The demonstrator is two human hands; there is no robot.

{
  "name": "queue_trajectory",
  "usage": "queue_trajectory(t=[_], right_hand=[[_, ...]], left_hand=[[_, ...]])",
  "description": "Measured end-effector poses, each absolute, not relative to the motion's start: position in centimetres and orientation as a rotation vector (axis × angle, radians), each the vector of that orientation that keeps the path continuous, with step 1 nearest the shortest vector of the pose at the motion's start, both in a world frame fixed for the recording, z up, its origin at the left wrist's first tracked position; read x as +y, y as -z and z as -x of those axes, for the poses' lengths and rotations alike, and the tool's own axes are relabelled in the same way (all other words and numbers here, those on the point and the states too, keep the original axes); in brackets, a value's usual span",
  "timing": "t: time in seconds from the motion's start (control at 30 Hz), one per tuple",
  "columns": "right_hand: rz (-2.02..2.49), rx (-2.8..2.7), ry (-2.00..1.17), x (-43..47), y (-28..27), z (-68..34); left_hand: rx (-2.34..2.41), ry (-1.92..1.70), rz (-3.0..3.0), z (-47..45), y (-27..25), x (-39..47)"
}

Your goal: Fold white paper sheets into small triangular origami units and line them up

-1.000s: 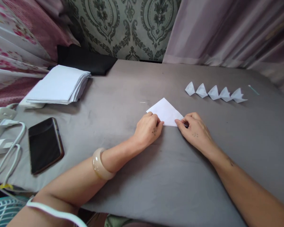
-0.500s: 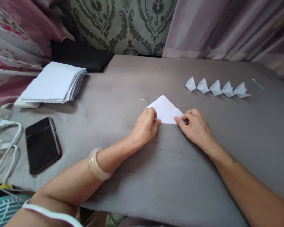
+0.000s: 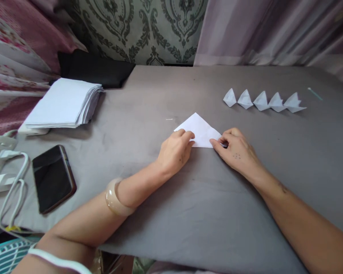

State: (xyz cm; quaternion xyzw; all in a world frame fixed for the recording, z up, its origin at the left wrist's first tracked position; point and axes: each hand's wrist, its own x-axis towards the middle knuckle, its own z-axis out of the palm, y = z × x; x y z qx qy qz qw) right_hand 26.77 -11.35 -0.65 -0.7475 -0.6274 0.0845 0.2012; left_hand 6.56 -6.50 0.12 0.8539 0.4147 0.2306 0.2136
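A white sheet of paper (image 3: 201, 131), folded to a triangle with its peak pointing away from me, lies on the grey cloth. My left hand (image 3: 177, 148) is closed over the paper's left part, thumb and forefinger at its lower edge; the left corner is partly hidden under the fingers. On the other side my right hand (image 3: 236, 148) pinches the right corner between thumb and forefinger. Farther back to the right, several small folded white paper pieces (image 3: 261, 101) stand in a row. A bangle (image 3: 117, 198) circles my left wrist.
At the left are a stack of white paper (image 3: 64, 101), a black phone (image 3: 53, 178), and a power strip (image 3: 0, 150) with white cables. Behind the stack lies a black folded item (image 3: 97, 70). A thin swab-like stick (image 3: 314, 93) rests at far right.
My left hand's forefinger and thumb have shifted slightly on the paper, and more of its left edge shows. The right hand keeps its pinch. The view has moved a little.
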Motion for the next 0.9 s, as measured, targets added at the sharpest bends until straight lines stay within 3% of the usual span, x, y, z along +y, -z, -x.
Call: queue_trajectory(t=[0.23, 0.9], right_hand=[[2.137, -1.734, -0.240, -11.5, 0.3, -26.4], [2.102, -1.780, -0.201, -11.5, 0.4, -26.4]], left_hand=[[0.655, -0.590, -2.668, -6.8, 0.5, -6.1], [0.608, -0.350, -2.858, -6.8, 0.5, -5.4]])
